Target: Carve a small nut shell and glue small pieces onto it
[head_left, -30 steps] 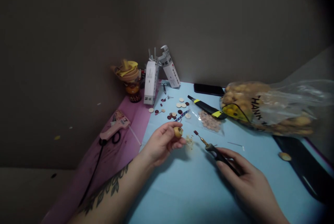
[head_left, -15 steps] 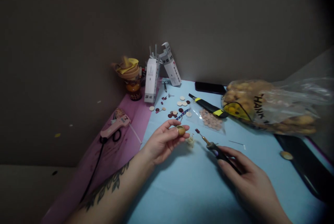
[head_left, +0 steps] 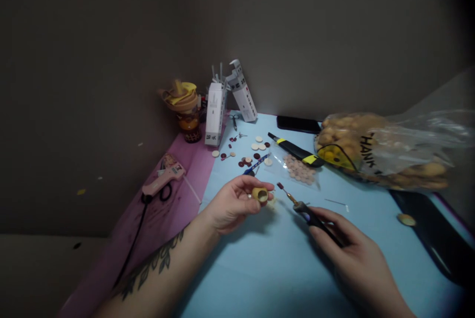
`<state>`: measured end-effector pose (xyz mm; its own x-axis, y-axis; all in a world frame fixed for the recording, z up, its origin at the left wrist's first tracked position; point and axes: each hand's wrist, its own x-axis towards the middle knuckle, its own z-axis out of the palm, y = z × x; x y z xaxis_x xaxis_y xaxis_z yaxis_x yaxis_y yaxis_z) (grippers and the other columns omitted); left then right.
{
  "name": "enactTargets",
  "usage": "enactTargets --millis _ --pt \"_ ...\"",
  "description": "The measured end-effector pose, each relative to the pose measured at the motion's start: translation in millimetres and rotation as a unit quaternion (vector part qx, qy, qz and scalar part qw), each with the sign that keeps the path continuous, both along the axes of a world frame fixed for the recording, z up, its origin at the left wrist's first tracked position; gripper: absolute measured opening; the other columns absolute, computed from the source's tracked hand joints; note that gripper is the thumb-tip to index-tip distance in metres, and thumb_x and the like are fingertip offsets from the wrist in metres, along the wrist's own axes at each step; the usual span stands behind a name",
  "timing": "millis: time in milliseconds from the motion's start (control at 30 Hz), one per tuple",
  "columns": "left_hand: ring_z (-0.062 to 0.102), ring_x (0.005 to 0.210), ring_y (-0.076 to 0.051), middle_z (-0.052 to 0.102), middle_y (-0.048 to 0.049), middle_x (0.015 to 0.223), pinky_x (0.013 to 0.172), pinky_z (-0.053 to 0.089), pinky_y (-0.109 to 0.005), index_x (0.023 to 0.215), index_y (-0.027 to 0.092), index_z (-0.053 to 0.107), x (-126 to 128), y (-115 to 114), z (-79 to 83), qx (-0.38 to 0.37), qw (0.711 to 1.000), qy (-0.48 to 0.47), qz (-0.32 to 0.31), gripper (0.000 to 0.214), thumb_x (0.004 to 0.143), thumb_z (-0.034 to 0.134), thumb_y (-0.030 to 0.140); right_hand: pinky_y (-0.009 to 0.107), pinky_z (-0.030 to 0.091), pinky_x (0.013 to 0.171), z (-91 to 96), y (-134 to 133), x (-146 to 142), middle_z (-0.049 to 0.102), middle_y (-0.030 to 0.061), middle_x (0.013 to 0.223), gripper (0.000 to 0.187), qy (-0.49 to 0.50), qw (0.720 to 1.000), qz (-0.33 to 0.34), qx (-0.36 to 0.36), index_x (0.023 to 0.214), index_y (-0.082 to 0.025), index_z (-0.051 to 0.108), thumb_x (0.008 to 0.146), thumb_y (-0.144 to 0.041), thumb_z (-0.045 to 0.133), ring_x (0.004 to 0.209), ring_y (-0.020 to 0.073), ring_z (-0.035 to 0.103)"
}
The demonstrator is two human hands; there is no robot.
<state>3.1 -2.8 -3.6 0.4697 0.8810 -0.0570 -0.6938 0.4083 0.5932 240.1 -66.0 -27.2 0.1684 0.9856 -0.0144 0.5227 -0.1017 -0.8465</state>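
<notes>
My left hand pinches a small hollow tan shell-like piece between thumb and fingers. Its dark round opening faces to the right and toward me. In my right hand is a black pen-shaped rotary tool, gripped like a pen. A brass collar and a thin shank lead to its dark red grinding tip, which is just right of the piece and apart from it. Pale shavings lie on the blue mat, partly behind my left fingers.
Several discs and bits are scattered beyond my left hand, beside a bag of pinkish discs and a utility knife. A bulging plastic bag lies right. A pink glue gun, a drink cup and white boxes stand left.
My left hand has turned the tan piece, so its opening now faces right and toward me instead of upward. The thumb has moved lower. My right hand and the rotary tool look unmoved.
</notes>
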Motion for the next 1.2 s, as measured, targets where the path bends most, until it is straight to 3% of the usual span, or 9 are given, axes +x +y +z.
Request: enactTargets --millis 267,500,800,1200 --pt "0.067 0.058 -0.007 0.075 -0.0048 0.092 0.053 0.050 -0.013 0.089 0.015 0.067 -0.7 -0.3 4.4 -0.046 0.998 0.035 -0.012 0.043 0.054 0.089 0.016 0.035 0.056 0.089 -0.8 0.4 0.0 0.074 0.0076 0.106 0.036 0.009 1.000 0.009 0.009 0.103 -0.023 0.069 0.075 -0.045 0.066 0.098 0.0275 0.070" --pt "0.070 0.063 -0.010 0.074 -0.0084 0.093 0.058 0.055 -0.016 0.090 0.013 0.064 -1.7 0.1 7.9 -0.082 0.996 0.014 -0.014 0.033 0.070 0.080 0.034 0.037 0.055 0.090 -2.3 0.1 1.8 0.074 0.0081 0.108 0.040 0.007 1.000 0.003 -0.004 0.104 -0.023 0.069 0.073 -0.048 0.066 0.099 0.0283 0.070" --pt "0.073 0.081 -0.019 0.072 -0.0042 0.096 0.062 0.058 -0.020 0.094 0.015 0.070 -1.9 -0.2 3.9 -0.045 0.998 0.014 -0.053 0.032 0.065 0.083 0.018 0.035 0.056 0.088 2.0 1.0 -1.7 0.074 0.0088 0.105 0.038 0.015 1.000 0.005 0.003 0.102 -0.022 0.069 0.073 -0.047 0.065 0.096 0.0271 0.071" --pt "0.073 0.088 -0.018 0.072 -0.0048 0.094 0.065 0.052 -0.015 0.091 0.014 0.069 -2.2 -0.8 2.7 -0.044 0.997 -0.012 -0.060 0.031 0.064 0.084 0.015 0.036 0.055 0.091 -8.7 -0.8 3.7 0.073 0.0085 0.110 0.043 0.012 1.000 -0.002 -0.006 0.107 -0.023 0.068 0.074 -0.050 0.066 0.100 0.0274 0.069"
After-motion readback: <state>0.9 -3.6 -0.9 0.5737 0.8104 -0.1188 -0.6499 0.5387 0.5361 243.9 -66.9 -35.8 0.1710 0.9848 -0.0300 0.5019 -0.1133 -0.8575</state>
